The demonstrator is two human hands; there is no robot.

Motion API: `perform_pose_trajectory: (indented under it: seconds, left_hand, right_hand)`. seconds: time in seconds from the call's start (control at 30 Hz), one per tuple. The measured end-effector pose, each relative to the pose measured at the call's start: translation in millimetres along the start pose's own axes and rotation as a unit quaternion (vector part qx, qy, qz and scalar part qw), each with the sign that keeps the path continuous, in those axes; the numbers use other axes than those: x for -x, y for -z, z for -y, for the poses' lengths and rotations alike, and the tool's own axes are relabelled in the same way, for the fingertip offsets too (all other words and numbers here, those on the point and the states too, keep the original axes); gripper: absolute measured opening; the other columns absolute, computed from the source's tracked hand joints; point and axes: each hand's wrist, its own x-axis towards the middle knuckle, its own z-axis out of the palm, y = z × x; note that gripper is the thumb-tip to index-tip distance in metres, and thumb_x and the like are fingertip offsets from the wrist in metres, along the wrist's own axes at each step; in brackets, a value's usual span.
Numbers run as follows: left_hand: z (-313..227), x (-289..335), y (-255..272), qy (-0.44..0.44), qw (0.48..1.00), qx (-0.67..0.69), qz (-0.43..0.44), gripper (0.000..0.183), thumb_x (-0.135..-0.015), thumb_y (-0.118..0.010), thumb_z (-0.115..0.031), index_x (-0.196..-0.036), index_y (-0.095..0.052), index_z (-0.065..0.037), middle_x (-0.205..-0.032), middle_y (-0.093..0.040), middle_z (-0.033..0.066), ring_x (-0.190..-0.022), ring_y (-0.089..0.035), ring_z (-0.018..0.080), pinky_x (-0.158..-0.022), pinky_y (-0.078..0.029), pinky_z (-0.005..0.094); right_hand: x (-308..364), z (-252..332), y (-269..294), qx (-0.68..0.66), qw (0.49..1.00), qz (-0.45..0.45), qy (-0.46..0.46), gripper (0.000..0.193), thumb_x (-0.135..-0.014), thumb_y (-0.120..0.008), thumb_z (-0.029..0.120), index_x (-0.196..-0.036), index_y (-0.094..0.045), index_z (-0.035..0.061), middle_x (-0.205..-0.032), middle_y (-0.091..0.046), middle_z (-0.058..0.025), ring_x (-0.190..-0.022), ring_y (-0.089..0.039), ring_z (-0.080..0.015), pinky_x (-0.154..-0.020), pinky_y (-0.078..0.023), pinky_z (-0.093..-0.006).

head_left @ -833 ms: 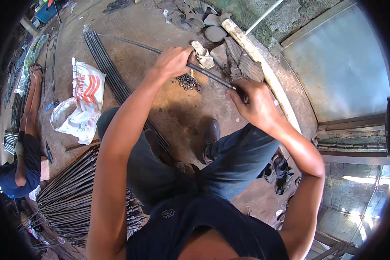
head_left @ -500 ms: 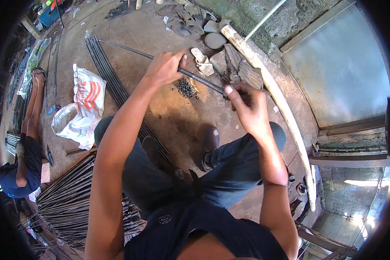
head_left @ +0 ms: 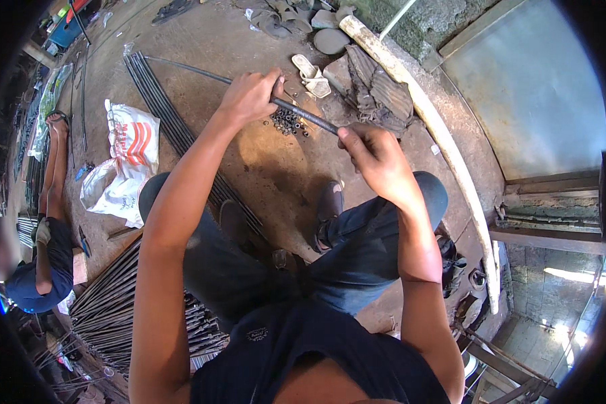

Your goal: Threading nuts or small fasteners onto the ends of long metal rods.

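A long dark metal rod [head_left: 306, 116] runs slantwise between my two hands, its thin far part reaching up to the left. The stretch near my right hand looks threaded. My left hand [head_left: 249, 99] is wrapped round the rod partway along. Thumb and fingers of my right hand [head_left: 377, 156] close on the rod's near end; those fingers hide the tip, and I cannot tell whether a nut sits there. On the floor beneath the rod lies a small heap of dark nuts [head_left: 286, 122].
A bundle of long rods [head_left: 163, 102] lies on the floor at left, beside a white sack [head_left: 133, 145]. More rods [head_left: 131, 306] are piled lower left. A pale sandal [head_left: 311, 75], flat stones [head_left: 331, 42] and a whitish pole [head_left: 438, 128] lie right. Another person [head_left: 44, 262] sits far left.
My right hand has moved slightly up and left with the rod's end, and its fingers have turned. The left hand keeps its hold. My view has shifted a little.
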Motion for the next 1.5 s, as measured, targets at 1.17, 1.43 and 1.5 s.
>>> perform_pose_trajectory:
  seconds: [1.17, 1.43, 1.5]
  left_hand:
    - [-1, -9, 3, 0.028, 0.999, 0.012, 0.010, 0.027, -0.095, -0.049, -0.025, -0.103, -0.061, -0.002, -0.063, -0.059, 0.0252, -0.062, -0.061, 0.0439, -0.061, -0.048, 0.0510]
    - [3, -6, 1, 0.020, 1.000, 0.006, -0.004, 0.027, -0.094, -0.050, -0.025, -0.105, -0.061, -0.002, -0.062, -0.059, 0.0245, -0.061, -0.061, 0.0433, -0.061, -0.048, 0.0503]
    - [-1, -7, 3, 0.035, 0.999, -0.002, 0.014, 0.027, -0.094, -0.051, -0.024, -0.105, -0.061, -0.002, -0.062, -0.059, 0.0241, -0.061, -0.061, 0.0436, -0.061, -0.048, 0.0499]
  right_hand:
    - [6, -12, -10, 0.061, 0.956, -0.164, 0.236, 0.043, -0.077, -0.076, 0.006, -0.115, -0.055, 0.0009, -0.092, -0.062, -0.0137, -0.078, -0.064, -0.0205, -0.068, -0.051, -0.0319]
    - [7, -9, -18, 0.120, 0.943, -0.192, 0.243, 0.052, -0.075, -0.079, 0.003, -0.119, -0.052, -0.0010, -0.095, -0.065, -0.0126, -0.069, -0.062, -0.0159, -0.065, -0.051, -0.0278]
    - [9, -4, -16, 0.093, 0.974, -0.174, 0.111, 0.053, -0.072, -0.079, 0.000, -0.118, -0.054, -0.0003, -0.098, -0.062, -0.0121, -0.075, -0.062, -0.0168, -0.068, -0.051, -0.0282]
